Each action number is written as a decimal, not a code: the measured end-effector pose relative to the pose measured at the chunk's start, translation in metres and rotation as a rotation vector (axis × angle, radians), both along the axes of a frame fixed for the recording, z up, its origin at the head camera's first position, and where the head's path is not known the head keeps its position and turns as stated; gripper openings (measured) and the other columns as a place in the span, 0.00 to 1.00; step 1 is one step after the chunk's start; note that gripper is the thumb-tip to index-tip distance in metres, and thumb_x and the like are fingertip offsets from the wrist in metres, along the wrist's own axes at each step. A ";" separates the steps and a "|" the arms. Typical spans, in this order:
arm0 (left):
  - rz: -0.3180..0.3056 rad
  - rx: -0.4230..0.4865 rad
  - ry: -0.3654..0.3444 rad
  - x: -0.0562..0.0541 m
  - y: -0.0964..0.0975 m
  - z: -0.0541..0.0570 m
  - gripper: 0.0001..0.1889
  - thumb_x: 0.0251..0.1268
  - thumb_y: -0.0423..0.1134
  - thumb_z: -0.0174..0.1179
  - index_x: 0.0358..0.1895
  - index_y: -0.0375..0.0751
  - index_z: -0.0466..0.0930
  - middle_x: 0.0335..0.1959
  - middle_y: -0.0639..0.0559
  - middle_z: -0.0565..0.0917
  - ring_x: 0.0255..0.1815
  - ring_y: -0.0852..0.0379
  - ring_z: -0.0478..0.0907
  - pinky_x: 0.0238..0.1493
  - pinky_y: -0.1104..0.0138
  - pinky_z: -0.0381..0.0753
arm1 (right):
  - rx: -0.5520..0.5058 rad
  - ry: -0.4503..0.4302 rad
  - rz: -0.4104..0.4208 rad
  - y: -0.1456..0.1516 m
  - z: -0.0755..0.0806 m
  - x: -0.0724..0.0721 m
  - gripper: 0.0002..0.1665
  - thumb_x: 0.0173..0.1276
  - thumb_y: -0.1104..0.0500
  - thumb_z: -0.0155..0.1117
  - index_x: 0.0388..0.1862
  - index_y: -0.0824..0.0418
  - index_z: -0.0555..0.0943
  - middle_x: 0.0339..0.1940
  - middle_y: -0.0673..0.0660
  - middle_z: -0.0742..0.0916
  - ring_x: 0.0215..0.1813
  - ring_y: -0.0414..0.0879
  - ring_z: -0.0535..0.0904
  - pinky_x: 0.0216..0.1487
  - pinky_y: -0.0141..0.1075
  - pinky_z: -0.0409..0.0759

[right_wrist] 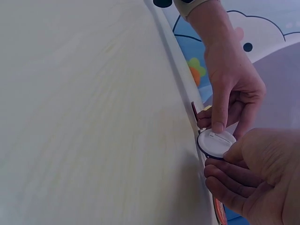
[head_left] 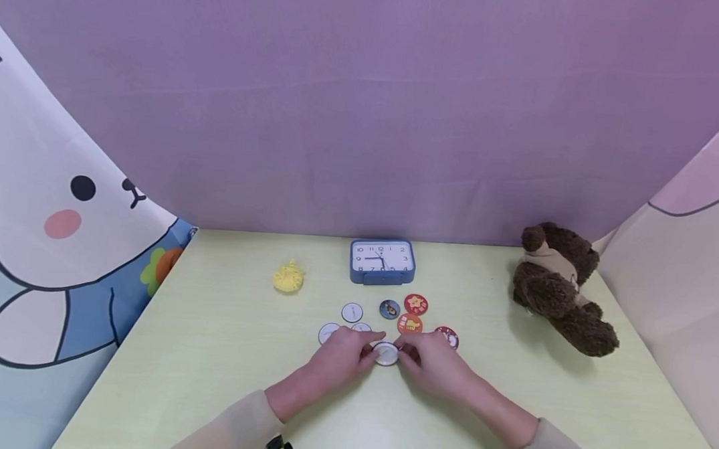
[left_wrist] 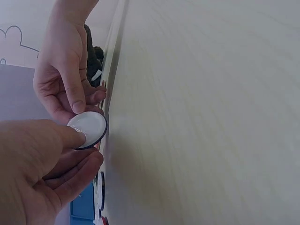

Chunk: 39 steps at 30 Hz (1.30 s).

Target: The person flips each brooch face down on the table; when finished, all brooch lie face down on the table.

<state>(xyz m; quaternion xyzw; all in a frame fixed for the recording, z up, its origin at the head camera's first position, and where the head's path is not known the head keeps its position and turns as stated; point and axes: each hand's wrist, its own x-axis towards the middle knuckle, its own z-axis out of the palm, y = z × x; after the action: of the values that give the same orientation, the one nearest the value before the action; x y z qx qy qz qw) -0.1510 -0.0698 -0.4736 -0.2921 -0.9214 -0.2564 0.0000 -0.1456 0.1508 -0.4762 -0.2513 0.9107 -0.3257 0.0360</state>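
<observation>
A round pin badge [head_left: 386, 353], its white back turned up and its rim dark, is held between both hands low over the table's front part. My left hand [head_left: 342, 354] pinches its left edge, thumb on top in the left wrist view. The right edge is pinched by my right hand [head_left: 440, 367]; in the right wrist view a pin bar shows across the badge [right_wrist: 216, 143]. Just beyond the hands lie a blue badge [head_left: 389, 309], a red badge [head_left: 415, 304], an orange badge [head_left: 410, 322] and another red badge [head_left: 449, 336], partly hidden by the right hand.
Left of these lie white-backed badges [head_left: 352, 312], some partly covered by the left hand. A blue clock [head_left: 383, 260] stands behind them, with a yellow crumpled ball [head_left: 288, 277] to its left. At the right, a brown teddy bear [head_left: 558, 297] lies near the table edge.
</observation>
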 end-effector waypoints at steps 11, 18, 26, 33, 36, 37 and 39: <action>-0.003 -0.022 -0.045 0.003 0.001 -0.002 0.21 0.61 0.37 0.78 0.57 0.37 0.88 0.41 0.49 0.93 0.34 0.65 0.84 0.39 0.77 0.83 | -0.033 -0.033 -0.013 0.000 -0.002 -0.001 0.07 0.70 0.68 0.70 0.45 0.60 0.88 0.32 0.46 0.90 0.33 0.31 0.81 0.37 0.27 0.84; -0.005 -0.097 0.005 0.002 0.003 -0.004 0.23 0.59 0.37 0.79 0.59 0.37 0.88 0.45 0.48 0.92 0.41 0.61 0.85 0.48 0.73 0.87 | -0.036 -0.005 0.004 0.000 -0.003 -0.001 0.07 0.69 0.68 0.71 0.45 0.62 0.91 0.32 0.47 0.90 0.32 0.30 0.79 0.35 0.26 0.83; 0.005 -0.159 -0.015 0.002 0.004 -0.006 0.27 0.60 0.42 0.79 0.62 0.35 0.86 0.46 0.49 0.87 0.42 0.62 0.80 0.50 0.73 0.87 | 0.012 0.025 -0.018 -0.002 -0.005 -0.001 0.10 0.68 0.65 0.75 0.48 0.61 0.93 0.30 0.48 0.90 0.30 0.31 0.75 0.32 0.26 0.79; -0.024 -0.190 -0.020 0.003 0.004 -0.007 0.27 0.63 0.43 0.77 0.63 0.35 0.85 0.47 0.48 0.86 0.44 0.61 0.81 0.52 0.72 0.87 | 0.062 0.024 -0.016 0.002 -0.001 -0.005 0.08 0.69 0.64 0.74 0.46 0.61 0.93 0.29 0.47 0.89 0.29 0.31 0.75 0.32 0.26 0.79; -0.028 -0.210 -0.012 0.002 0.003 -0.004 0.26 0.66 0.45 0.75 0.63 0.36 0.86 0.49 0.48 0.86 0.48 0.59 0.83 0.55 0.70 0.87 | 0.060 0.022 -0.027 0.008 0.011 -0.016 0.07 0.69 0.64 0.73 0.44 0.61 0.93 0.28 0.47 0.90 0.27 0.31 0.76 0.31 0.26 0.80; -0.032 -0.211 0.000 0.001 0.003 -0.003 0.24 0.66 0.45 0.75 0.62 0.37 0.87 0.49 0.48 0.87 0.48 0.58 0.83 0.55 0.70 0.87 | 0.055 0.040 -0.034 0.009 0.015 -0.021 0.05 0.69 0.64 0.73 0.42 0.61 0.93 0.27 0.47 0.89 0.27 0.32 0.76 0.31 0.26 0.80; -0.026 -0.195 0.005 -0.003 0.002 0.001 0.22 0.67 0.45 0.75 0.60 0.38 0.88 0.48 0.49 0.88 0.48 0.58 0.84 0.55 0.69 0.88 | 0.050 0.074 -0.045 0.012 0.024 -0.033 0.05 0.68 0.65 0.73 0.41 0.62 0.92 0.28 0.49 0.89 0.28 0.33 0.77 0.32 0.26 0.81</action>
<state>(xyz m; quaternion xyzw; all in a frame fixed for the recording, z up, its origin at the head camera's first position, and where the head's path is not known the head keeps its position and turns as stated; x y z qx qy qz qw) -0.1541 -0.0681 -0.4725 -0.3034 -0.9381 -0.1646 -0.0295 -0.1785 0.1631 -0.4521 -0.2417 0.9247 -0.2942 0.0010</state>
